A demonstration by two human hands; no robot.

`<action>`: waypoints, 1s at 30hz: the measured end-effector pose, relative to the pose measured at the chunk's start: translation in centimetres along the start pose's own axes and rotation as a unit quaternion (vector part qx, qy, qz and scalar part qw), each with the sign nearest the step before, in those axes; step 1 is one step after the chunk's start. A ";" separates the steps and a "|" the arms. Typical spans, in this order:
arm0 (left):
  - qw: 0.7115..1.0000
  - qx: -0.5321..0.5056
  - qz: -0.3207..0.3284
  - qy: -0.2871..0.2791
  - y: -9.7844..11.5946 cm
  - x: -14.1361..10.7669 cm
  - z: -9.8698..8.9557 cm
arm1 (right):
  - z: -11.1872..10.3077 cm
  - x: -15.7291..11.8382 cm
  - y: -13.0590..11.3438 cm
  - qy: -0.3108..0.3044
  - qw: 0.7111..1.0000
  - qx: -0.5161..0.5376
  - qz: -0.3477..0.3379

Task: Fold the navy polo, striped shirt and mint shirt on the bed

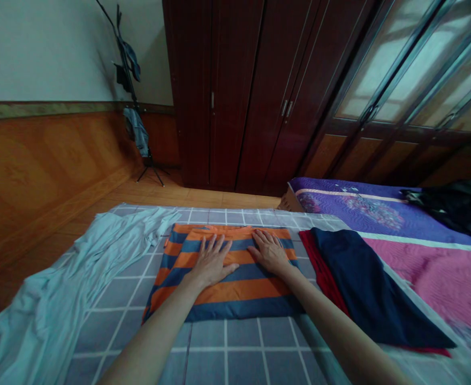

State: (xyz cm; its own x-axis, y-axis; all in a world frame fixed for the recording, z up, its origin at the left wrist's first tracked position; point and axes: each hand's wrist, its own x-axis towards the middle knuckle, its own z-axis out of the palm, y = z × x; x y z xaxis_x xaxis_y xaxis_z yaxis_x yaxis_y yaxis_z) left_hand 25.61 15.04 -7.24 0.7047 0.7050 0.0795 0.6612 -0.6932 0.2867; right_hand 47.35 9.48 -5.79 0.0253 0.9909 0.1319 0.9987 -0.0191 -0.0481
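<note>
An orange and blue-grey striped shirt (243,291), folded into a rough rectangle, lies on the grey checked sheet (243,347). My left hand (211,262) rests flat on its upper left part, fingers spread. On the upper right part, near the collar edge, my right hand (271,251) also lies flat with its fingers stretched out. Neither hand grips the cloth. To the right of the shirt is a folded dark navy garment (372,289) on top of a red garment (327,272).
A crumpled pale aqua cloth (78,283) lies along the left side. Beyond the right edge is a purple and pink bedspread (420,256) with a black garment (460,206) on it. A dark red wardrobe (235,96) and a coat stand (133,96) stand behind.
</note>
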 end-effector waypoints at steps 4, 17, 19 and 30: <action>1.000 -0.004 0.003 -0.001 -0.1 -0.1 -0.2 | 0.4 0.4 1.8 0.012 0.998 -0.001 0.058; 1.000 -0.027 0.004 0.003 -0.4 0.1 0.3 | -2.8 -13.6 3.6 0.050 0.981 0.030 0.183; 0.999 -0.034 0.007 0.002 -0.3 0.1 0.2 | -3.2 -14.7 3.5 0.023 0.973 0.044 0.227; 0.967 -0.077 0.235 -0.060 7.7 -2.7 -2.7 | -4.7 -15.3 2.4 -0.042 0.949 0.031 0.311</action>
State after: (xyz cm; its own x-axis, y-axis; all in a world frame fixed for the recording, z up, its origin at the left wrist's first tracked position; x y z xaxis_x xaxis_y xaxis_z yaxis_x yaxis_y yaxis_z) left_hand 28.09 8.18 -2.66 0.9491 0.2887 0.1259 0.2213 -0.8957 0.3856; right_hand 49.54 -6.37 -3.24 0.6020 0.7983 -0.0206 0.7876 -0.5978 -0.1496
